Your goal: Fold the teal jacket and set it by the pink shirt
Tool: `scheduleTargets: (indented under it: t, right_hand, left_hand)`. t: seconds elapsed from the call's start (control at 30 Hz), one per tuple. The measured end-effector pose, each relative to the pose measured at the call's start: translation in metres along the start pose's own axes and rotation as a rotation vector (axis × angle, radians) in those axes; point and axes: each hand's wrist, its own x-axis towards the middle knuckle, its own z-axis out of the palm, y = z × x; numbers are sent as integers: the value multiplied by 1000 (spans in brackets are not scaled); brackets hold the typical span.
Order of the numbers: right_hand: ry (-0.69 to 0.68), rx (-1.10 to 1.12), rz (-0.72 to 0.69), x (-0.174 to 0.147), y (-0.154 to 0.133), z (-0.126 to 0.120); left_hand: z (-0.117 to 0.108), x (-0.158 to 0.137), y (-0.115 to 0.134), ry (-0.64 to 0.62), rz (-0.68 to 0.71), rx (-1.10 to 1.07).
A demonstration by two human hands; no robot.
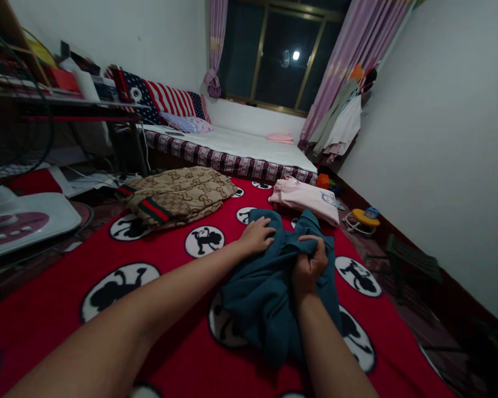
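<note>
A rumpled teal garment [269, 298] lies in loose folds on the red blanket [178, 342]; its exact kind cannot be made out. My left hand [257, 236] rests on its far left part, fingers spread over the cloth. On the other side, my right hand [310, 268] is closed around a bunched fold of the same garment. Just beyond, a folded pink garment [305, 199] with a small blue print sits at the blanket's far right. A folded brown patterned garment [186, 193] with a green-and-red stripe lies at the far left.
Behind the blanket stands a bed [240, 141] with a white sheet. A desk [95, 104] loaded with objects is at the left, near a fan base [29, 224]. Along the right wall are a yellow stool [365, 217] and a dark folding stool [413, 258].
</note>
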Motion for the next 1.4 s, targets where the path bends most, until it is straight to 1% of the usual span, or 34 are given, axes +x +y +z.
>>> scheduleTargets:
  t: [0.07,0.1,0.13,0.17,0.23,0.3,0.33,0.37,0.43,0.47,0.5,0.53,0.57,0.6,0.63,0.67,0.73,0.8,0.9,0.97,1.0,1.1,1.2,1.23,1.3,1.4]
  right_hand:
    - [-71,-90,34,2,2,4]
    - [-125,-158,61,2,2,6]
    - [-189,-240,89,2,1,9]
    - [-256,-330,113,1,-1,12]
    - [-381,-498,143,-1,-6,17]
    - [-508,-604,159,0,-12,19]
    - [-585,-617,173,3,-14,20]
    - [-669,-592,197,10,-15,20]
    - [-804,-416,275,32,-15,24]
    - [-822,-296,312,47,-13,29]
    - [-805,-186,331,63,-10,36]
    - [-758,-120,323,79,-7,47]
    - [-710,-120,274,94,-3,59]
    - [-698,-177,192,105,0,74]
    - [-735,-268,107,113,4,89]
    - [-803,-359,24,117,8,104]
    - [-963,-483,-81,116,14,131]
    - [-1080,-510,-119,107,18,150]
    - [-1196,-527,-121,98,24,164]
    - [-1216,-569,-107,103,29,165]
    - [-1195,-597,-95,108,31,164]
    - [-1050,-677,-52,122,39,158]
    - [-929,-727,14,117,46,153]
    - [-917,-732,37,112,47,152]
    - [-937,-727,76,104,48,153]
    - [-1016,-702,124,109,42,150]
  left_hand:
    - [-5,-27,2,213,-124,-105]
    - [-8,-41,4,285,-170,-167]
    - [-10,-55,6,327,-200,-234]
    - [-12,-67,8,340,-217,-299]
    - [-13,-88,14,315,-237,-392]
    - [-9,-103,21,265,-252,-388]
    - [-6,-108,25,247,-255,-352]
    - [-2,-111,29,241,-254,-308]
    - [6,-116,34,247,-230,-227]
    - [9,-116,36,249,-211,-199]
    - [11,-117,38,247,-196,-180]
    - [11,-117,39,240,-185,-165]
    - [11,-117,40,233,-178,-155]
    - [11,-117,40,228,-174,-149]
    - [10,-118,40,227,-172,-147]
    - [10,-118,40,231,-167,-147]
    - [11,-119,39,250,-155,-150]
    - [13,-120,38,276,-145,-150]
    - [18,-122,37,326,-132,-158]
    - [19,-124,38,374,-128,-183]
    - [19,-124,40,400,-126,-196]
    - [17,-125,43,458,-126,-194]
    - [19,-123,43,445,-114,-152]
    - [20,-123,42,430,-112,-149]
    - [23,-122,40,404,-119,-158]
    - [25,-122,36,415,-146,-167]
